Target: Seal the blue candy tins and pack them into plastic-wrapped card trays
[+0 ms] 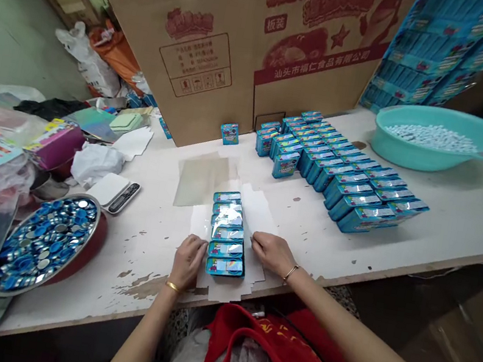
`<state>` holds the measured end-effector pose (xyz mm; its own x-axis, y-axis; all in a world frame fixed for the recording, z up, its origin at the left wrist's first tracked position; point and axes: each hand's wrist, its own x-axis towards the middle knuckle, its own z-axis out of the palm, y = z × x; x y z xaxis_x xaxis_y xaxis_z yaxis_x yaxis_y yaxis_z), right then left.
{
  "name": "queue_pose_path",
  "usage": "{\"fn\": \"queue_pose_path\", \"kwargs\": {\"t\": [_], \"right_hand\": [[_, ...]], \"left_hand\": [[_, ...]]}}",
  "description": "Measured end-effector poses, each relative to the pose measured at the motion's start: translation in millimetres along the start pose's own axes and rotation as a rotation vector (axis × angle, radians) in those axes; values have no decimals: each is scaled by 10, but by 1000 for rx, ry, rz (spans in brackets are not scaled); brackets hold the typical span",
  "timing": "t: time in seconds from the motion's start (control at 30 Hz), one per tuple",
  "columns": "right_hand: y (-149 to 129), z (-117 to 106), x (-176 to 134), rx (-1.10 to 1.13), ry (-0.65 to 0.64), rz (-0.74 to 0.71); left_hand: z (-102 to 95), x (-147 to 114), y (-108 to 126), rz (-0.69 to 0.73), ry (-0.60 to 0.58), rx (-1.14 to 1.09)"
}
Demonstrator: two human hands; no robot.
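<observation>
A row of several small blue printed boxes (227, 234) lies in front of me, their shiny top faces up, on white card (259, 209) with uneven edges. Just left of the row, my left hand (188, 260) is closed, its fingertips by the card's edge. On the opposite side, my right hand (272, 253) is closed in a pinch beside the boxes. What the fingers of either hand hold, if anything, is too small to make out. Beyond the row lies a stack of clear film sheets (202, 179).
Many blue boxes (335, 172) stand grouped at the right, with a single box (229, 134) by the large carton (229, 31). A turquoise basin (412, 154) holds white pieces. At left are a bowl (88, 254) of blue and silver pieces, a scale (123, 198) and bags.
</observation>
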<state>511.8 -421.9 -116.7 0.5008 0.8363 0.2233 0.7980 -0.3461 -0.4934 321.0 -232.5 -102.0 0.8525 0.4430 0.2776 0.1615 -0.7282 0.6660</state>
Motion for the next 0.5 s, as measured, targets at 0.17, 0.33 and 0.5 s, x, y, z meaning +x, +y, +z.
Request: {"fn": "queue_pose_path", "kwargs": {"t": [0.17,0.33,0.5], "right_hand": [[-28,-2,-331,243,-18,-44],[-63,26,-304,345,-163,-61],[-140,134,-26,478,-24,-103]], "left_hand": [[-66,-243,-35,7,-196,-215],[112,-194,-43,-60,-217,-232],[253,32,48,-61,-97,-211]]}}
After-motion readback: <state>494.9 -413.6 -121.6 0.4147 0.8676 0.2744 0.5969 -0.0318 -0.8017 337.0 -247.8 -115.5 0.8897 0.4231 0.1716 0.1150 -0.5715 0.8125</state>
